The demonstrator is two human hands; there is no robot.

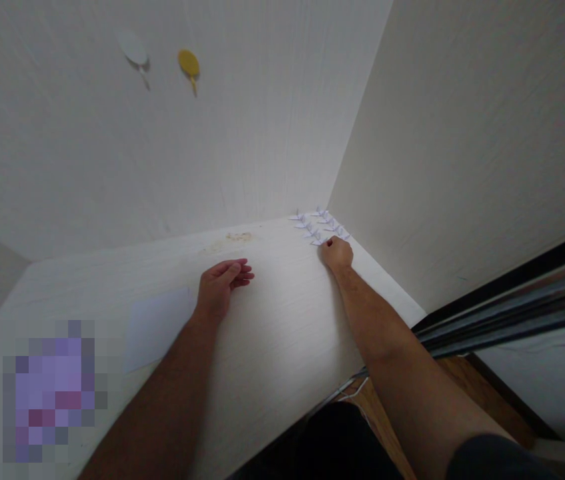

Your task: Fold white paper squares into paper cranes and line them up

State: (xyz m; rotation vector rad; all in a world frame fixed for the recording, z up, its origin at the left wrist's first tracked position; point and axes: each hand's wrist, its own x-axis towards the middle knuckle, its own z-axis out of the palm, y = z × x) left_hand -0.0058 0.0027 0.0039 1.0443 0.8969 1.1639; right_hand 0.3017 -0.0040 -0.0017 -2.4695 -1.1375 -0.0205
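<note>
- Several small, white, pointed folded-paper figures (331, 227) are standing in rows at the far right corner of the pale tabletop (282, 327).
- The right hand (338, 254) is curling narrowly beside them; whether it is gripping one, I cannot tell.
- The left hand (219, 285) is hovering, fingers loosely parted, near a flat white paper sheet (155, 322).

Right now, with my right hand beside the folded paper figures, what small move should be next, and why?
Perhaps loosen the right hand and ease it straight up: it is at the near end of the folded paper figures, which stand close together, so a sideways move might knock them. Whether it holds one is hidden.
</note>
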